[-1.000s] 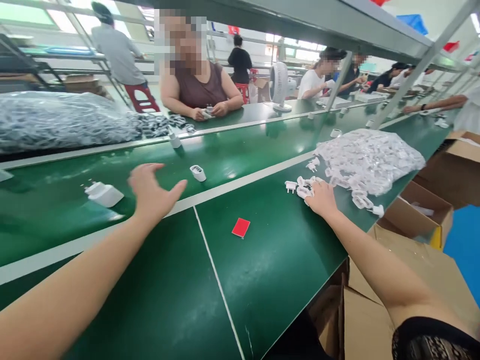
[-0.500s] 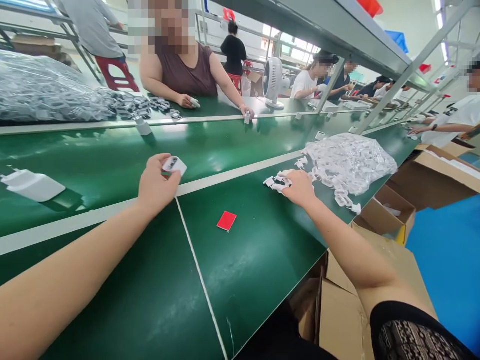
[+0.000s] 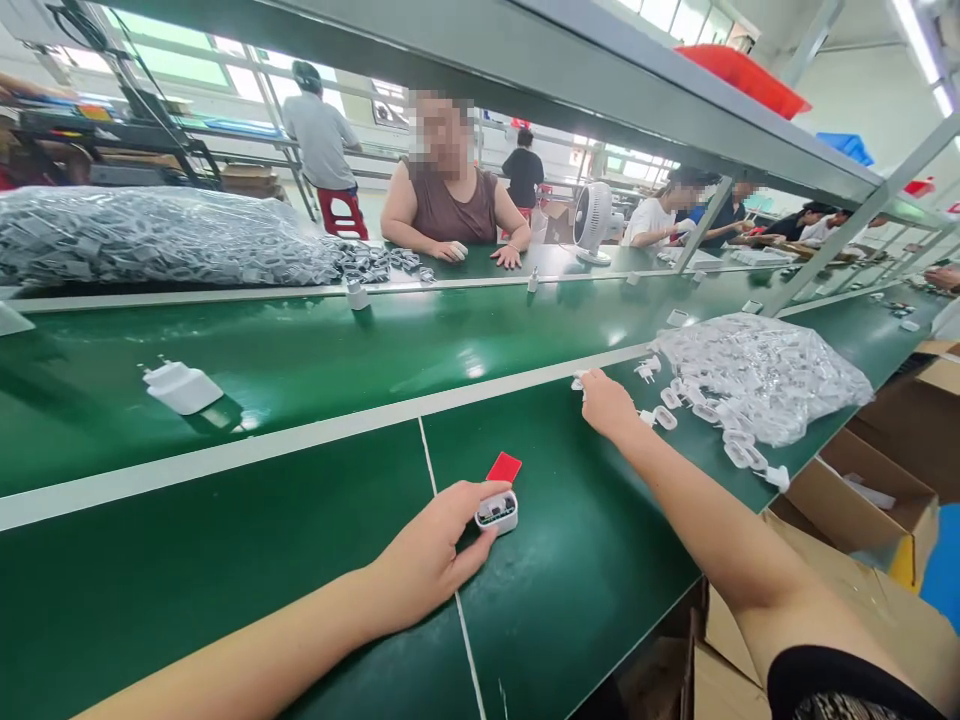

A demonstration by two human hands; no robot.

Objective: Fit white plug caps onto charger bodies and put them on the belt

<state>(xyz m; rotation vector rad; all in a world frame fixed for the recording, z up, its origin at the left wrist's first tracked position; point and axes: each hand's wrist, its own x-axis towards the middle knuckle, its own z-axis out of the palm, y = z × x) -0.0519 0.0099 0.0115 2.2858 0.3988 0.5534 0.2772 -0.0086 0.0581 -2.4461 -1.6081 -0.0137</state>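
My left hand is closed around a white charger housing, thumb and fingers on its sides. The housing's open end faces up toward me and shows a circuit board inside. Just behind it a red square piece lies on the green table, partly overlapped by my fingertips. Near the pale strip, my right hand pinches a small white plastic part, mostly hidden by the fingers. Loose white plug caps lie to the right of that hand.
A clear bag of white parts rests at the right. On the green belt stand a white plug charger and several others. Opposite sits a co-worker beside a large bag of parts. Cardboard boxes stand below right.
The view has turned left. My left hand has brought the housing from the belt's edge to beside the red square. My right hand has come away from the loose caps, pinching a white part.
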